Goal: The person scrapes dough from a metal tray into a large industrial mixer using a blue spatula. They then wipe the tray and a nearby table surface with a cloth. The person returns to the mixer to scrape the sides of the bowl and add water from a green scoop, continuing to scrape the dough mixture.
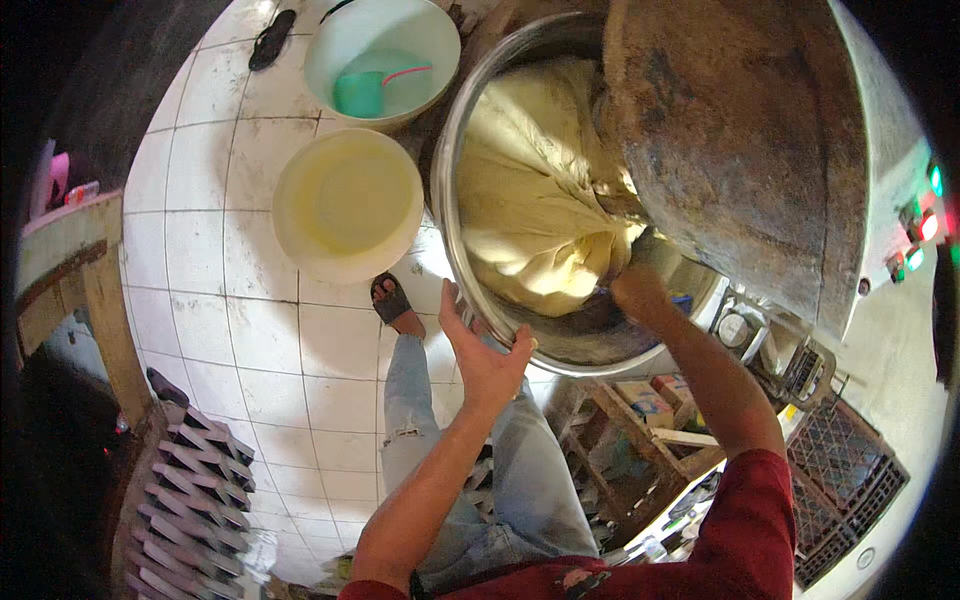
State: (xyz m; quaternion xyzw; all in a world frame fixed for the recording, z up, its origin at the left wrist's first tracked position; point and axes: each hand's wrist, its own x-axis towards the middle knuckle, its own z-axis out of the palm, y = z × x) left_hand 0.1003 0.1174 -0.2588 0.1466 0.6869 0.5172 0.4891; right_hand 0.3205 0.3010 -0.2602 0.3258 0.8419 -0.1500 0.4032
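Note:
A large metal mixing bowl (455, 215) holds a big mass of pale yellow dough (530, 190), stretched into folds toward the mixer side. My left hand (485, 355) grips the bowl's near-left rim, thumb on the edge and fingers spread along the outer wall. Inside the bowl, my right hand (640, 290) reaches down at the dough's near-right edge. Its fingers are hidden by the hand itself and the shadow, so what they touch or hold is unclear. Something small and blue (683, 301) shows beside that wrist.
A worn brown mixer housing (745, 130) overhangs the bowl's right side. Left of the bowl stand a tub of yellowish liquid (350, 200) and a white tub (440, 60) with a green scoop (360, 94). A wooden crate (625, 440) and dark plastic crate (845, 470) sit lower right.

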